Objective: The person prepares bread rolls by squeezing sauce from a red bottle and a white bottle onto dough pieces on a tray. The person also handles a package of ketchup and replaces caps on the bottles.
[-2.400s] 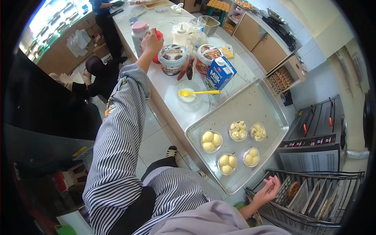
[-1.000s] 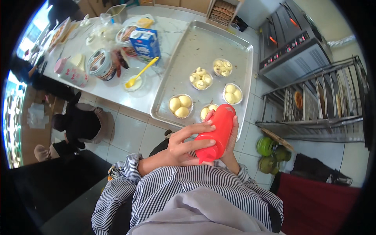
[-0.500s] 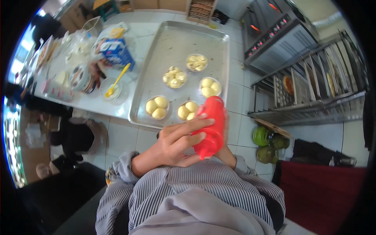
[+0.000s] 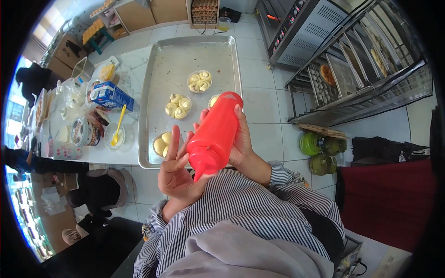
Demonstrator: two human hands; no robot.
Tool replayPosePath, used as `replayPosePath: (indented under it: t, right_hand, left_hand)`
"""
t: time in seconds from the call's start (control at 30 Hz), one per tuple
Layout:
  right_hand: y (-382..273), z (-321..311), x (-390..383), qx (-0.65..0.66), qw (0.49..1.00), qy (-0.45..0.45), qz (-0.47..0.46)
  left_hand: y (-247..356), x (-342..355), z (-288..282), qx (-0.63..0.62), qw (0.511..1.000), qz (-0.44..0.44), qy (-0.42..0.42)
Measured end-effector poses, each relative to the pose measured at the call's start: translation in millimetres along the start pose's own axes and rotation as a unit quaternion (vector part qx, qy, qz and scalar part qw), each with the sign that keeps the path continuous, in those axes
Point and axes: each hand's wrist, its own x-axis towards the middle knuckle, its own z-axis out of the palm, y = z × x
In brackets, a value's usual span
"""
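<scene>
My right hand grips a red squeeze bottle along its side, tilted, nozzle end toward me. My left hand is at the nozzle end, touching or very close to it, its fingers raised and apart. Behind the bottle, a large metal tray holds paper cups of pale dough: swirled pieces at the back, smooth round ones nearer, some hidden. On the table left of the tray are a blue carton, a round tub and a bowl with a yellow spoon.
A tray rack stands right, below a steel oven. Green gas cylinders sit on the floor at right. At left, a person in black is low beside the table; another person is farther back. Egg trays are behind.
Earlier my left hand reached to the red bottle on the table, then both hands held it before my body. Now its left-hand fingers have lifted apart while my right hand grips it.
</scene>
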Motion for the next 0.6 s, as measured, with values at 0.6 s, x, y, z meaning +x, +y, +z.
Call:
replayPosePath:
  t: [0.6]
  right_hand:
    - [-58.2, 22.1, 150.6, -0.652, 0.646, -0.149, -0.368]
  left_hand:
    - [-226.7, -23.6, -234.0, 0.265, 0.633, -0.389, 0.615]
